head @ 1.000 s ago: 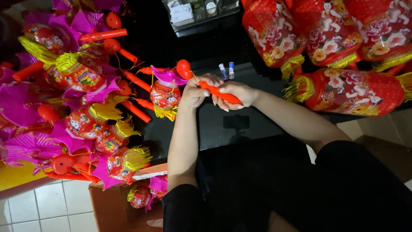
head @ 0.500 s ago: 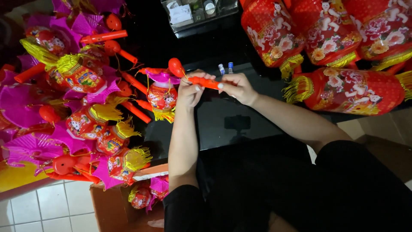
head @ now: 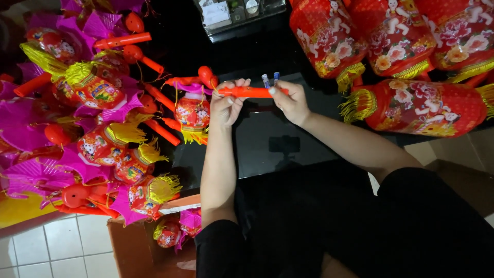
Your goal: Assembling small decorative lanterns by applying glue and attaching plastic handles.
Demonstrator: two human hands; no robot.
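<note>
Two hands hold one orange stick handle [head: 247, 92] above the dark glass table [head: 267, 144]. Since half a second ago the handle has levelled out: it was tilted with its left end higher, and it now lies nearly horizontal; my right hand has also moved slightly right.

Far left, a heap of small lanterns [head: 98, 87] with magenta fans, yellow tassels and loose orange handles covers the left side of the scene, well apart from my right hand.

My left hand [head: 226, 103] is closed around the left part of the handle, fingers curled over it and fingertips raised. A small red lantern [head: 192, 112] with a yellow tassel hangs just beside this hand, below the handle's left end, where a red bulb tip [head: 206, 73] stands.

The handle's long axis runs left to right, the bulb end pointing left and the plain end pointing right.

My right hand [head: 290, 103] pinches the right end of the handle between thumb and fingers, and also grips two small batteries [head: 270, 80] upright at the fingertips, touching the handle's far side.

Far centre, a grey tray [head: 239, 15] of small items sits beyond the hands. To the right, large red floral lanterns [head: 411, 105] lie near my right forearm, not touching it.
</note>
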